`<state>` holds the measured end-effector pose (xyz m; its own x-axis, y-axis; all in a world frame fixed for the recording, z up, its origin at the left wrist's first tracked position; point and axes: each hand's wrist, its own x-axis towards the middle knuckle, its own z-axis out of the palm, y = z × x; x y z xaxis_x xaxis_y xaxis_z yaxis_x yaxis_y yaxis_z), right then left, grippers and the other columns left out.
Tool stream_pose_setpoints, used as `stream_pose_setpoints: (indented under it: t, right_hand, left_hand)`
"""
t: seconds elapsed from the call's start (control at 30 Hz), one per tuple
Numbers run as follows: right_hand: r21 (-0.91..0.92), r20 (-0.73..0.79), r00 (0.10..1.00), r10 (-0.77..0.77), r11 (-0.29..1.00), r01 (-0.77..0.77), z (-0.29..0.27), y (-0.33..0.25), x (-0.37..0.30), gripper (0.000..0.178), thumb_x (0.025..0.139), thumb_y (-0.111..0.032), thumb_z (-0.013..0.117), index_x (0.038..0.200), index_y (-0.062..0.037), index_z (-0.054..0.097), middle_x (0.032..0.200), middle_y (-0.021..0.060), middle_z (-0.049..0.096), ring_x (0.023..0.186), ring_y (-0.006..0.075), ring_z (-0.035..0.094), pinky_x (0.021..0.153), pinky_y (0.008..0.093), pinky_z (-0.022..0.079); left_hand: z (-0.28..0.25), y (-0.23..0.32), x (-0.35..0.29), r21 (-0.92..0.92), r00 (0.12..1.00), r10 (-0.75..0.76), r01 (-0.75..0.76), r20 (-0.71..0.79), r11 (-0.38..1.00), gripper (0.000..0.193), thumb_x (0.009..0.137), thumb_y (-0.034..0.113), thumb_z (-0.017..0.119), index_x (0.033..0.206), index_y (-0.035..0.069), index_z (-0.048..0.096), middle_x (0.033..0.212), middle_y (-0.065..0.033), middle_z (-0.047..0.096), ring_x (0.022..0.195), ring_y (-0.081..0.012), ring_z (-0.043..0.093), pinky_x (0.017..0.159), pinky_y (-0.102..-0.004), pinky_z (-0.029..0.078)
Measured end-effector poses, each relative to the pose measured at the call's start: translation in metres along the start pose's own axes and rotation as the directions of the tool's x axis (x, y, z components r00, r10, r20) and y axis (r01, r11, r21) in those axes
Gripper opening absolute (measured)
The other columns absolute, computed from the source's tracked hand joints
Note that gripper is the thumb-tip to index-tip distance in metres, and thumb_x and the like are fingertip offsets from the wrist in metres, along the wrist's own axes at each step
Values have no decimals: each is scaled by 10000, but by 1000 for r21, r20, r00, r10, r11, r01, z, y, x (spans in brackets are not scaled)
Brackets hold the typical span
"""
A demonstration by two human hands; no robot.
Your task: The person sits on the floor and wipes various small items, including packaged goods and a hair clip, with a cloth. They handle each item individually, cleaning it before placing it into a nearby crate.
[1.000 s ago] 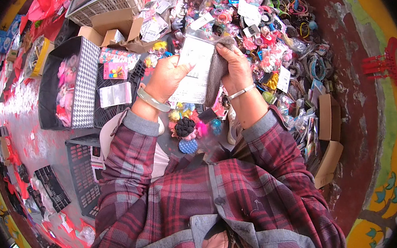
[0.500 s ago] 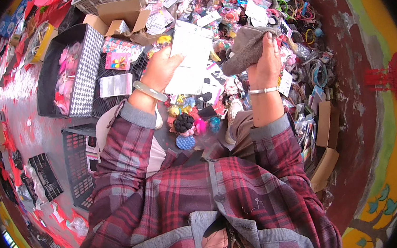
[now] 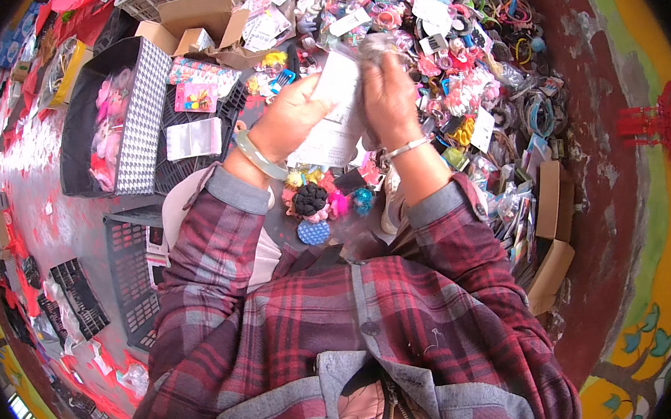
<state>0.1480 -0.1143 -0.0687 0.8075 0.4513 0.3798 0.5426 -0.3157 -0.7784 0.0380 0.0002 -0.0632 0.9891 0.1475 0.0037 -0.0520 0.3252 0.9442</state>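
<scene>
My left hand (image 3: pixel 291 121) pinches a white card (image 3: pixel 335 134) by its left side, with the thumb lying over its face. Faint print shows on the card, which tilts to the right. At the card's right edge is my right hand (image 3: pixel 391 103), closed on a grey cloth (image 3: pixel 378 45). Most of the cloth is hidden behind that hand, and its visible part is blurred. Whether cloth and card touch, I cannot tell. Below the card lie a black hair scrunchie (image 3: pixel 309 200) and a blue dotted round piece (image 3: pixel 313 232).
Hair accessories (image 3: pixel 465 88) in a dense pile spread ahead and to the right. At left stand a black bin with a houndstooth side (image 3: pixel 133 116), a dark plastic crate (image 3: pixel 130 278) and an open cardboard box (image 3: pixel 200 19). Cardboard flaps (image 3: pixel 553 201) edge the right side.
My right hand has moved left with the grey cloth, from clear of the card to its right edge. The card has shifted slightly and turned, and print now shows on it.
</scene>
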Motion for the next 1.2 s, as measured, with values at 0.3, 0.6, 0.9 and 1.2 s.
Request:
stream_pose_setpoints:
  t: [0.3,0.6,0.9,1.2]
  right_hand:
    - [623,750,590,299,-23,-782,-33,35,12,589,814,-527,496,1060,7,536,994,135,598,887,232,588,811,369,471]
    - [556,800,539,263,13,-831,-47,21,2,272,787,-216,617,973,-19,590,879,75,635,753,172,611,691,287,494]
    - [640,701,669,249,195,-743,-50,8,3,112,765,-97,617,857,-36,630,769,27,630,644,103,592,597,239,488]
    - [404,788,578,212,530,-745,-35,10,-1,173,811,-120,591,941,-10,620,841,32,617,750,94,579,654,221,457]
  left_hand:
    - [-17,41,0,922,666,690,-387,284,-6,368,742,-15,594,1088,109,592,995,-26,586,959,-193,507,900,-325,370]
    - [13,36,-28,875,697,531,-420,481,-241,345,687,123,585,992,266,662,919,79,603,1022,-135,431,1040,-393,107]
    - [-23,10,-12,444,755,467,-259,-462,858,417,887,278,494,1181,-14,448,1105,-130,549,1043,-213,515,913,-332,391]
    - [-4,16,-9,-580,947,-60,-144,-317,802,261,885,176,472,1076,4,518,1009,-114,596,925,-218,588,828,-360,474]
